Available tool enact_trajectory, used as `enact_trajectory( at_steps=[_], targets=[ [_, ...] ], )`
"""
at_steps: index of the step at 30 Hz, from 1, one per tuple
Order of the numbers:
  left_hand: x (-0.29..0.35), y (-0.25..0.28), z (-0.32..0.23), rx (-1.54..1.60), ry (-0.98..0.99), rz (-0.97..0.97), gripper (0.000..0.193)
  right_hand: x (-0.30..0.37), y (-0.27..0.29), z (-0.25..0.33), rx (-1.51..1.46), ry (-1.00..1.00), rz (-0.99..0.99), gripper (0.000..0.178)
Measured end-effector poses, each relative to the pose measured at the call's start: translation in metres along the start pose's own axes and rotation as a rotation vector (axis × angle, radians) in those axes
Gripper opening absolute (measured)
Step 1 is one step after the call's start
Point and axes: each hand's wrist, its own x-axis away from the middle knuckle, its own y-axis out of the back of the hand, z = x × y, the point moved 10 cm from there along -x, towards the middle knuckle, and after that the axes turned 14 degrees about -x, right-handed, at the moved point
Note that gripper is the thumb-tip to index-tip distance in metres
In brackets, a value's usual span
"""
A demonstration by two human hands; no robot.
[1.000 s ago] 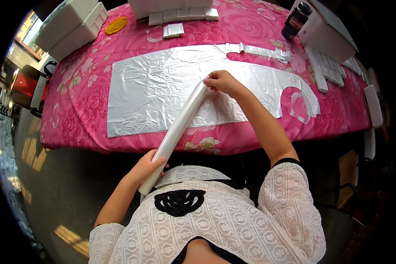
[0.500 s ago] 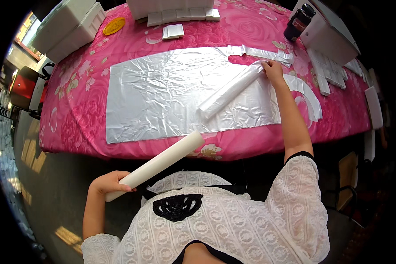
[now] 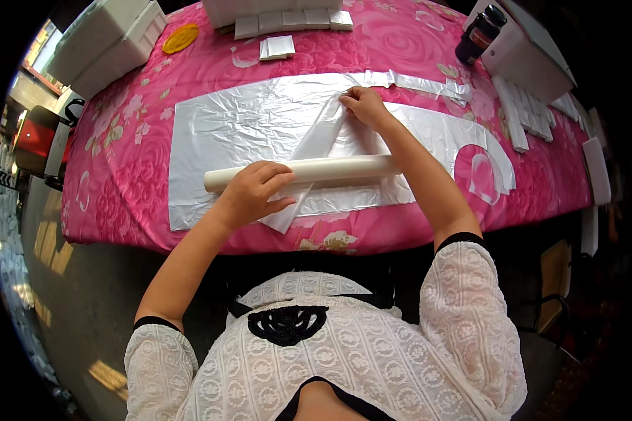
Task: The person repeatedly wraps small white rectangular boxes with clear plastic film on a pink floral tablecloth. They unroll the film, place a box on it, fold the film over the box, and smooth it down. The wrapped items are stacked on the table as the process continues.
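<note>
A smooth white tube (image 3: 344, 167) lies crosswise on a sheet of thin, silvery translucent plastic film (image 3: 225, 140). My left hand (image 3: 255, 188) is closed over the tube's left part, its thumb out on the near side. Beyond the tube, my right hand (image 3: 366, 107) pinches a lifted fold of film between thumb and fingers. That fold (image 3: 319, 133) slants down toward the tube, and a loose film corner (image 3: 284, 219) sticks out on the near side. Curved cut-outs and narrow strips shape the film's right end (image 3: 495, 151). My right forearm hides the tube's right end.
A pink floral tablecloth (image 3: 126, 189) covers the table. White boxes (image 3: 112, 52) stand at its far left and right. Small folded silvery packets (image 3: 277, 47) lie at the back, with more packets (image 3: 523, 116) at right. A dark flask (image 3: 479, 35) and a yellow disc (image 3: 180, 38) are also there.
My left hand has brought the tube up from beside my body and laid it on the film. My right hand has moved left, drawing the film fold with it.
</note>
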Motion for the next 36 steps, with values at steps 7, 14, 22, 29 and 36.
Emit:
enact_trajectory(
  at_steps=[7,14,22,29,36],
  targets=[
    [0.023,-0.047,-0.035,-0.054,-0.108,0.231,0.079,-0.005,-0.002,-0.005,0.005,-0.146,0.106,0.02],
    [0.034,-0.061,-0.06,-0.074,0.036,0.298,0.089,0.071,-0.026,0.078,0.388,0.472,-0.183,0.039],
    [0.042,-0.07,-0.087,-0.101,0.21,0.258,0.089,0.174,-0.066,0.076,0.74,0.683,0.024,0.049],
    [0.035,-0.044,-0.074,0.215,0.084,0.221,0.086,0.131,0.088,0.045,0.921,0.329,-0.378,0.043],
    [0.042,-0.063,-0.073,-0.016,-0.126,0.369,0.084,0.176,-0.011,0.066,0.588,0.462,0.107,0.041]
  ],
)
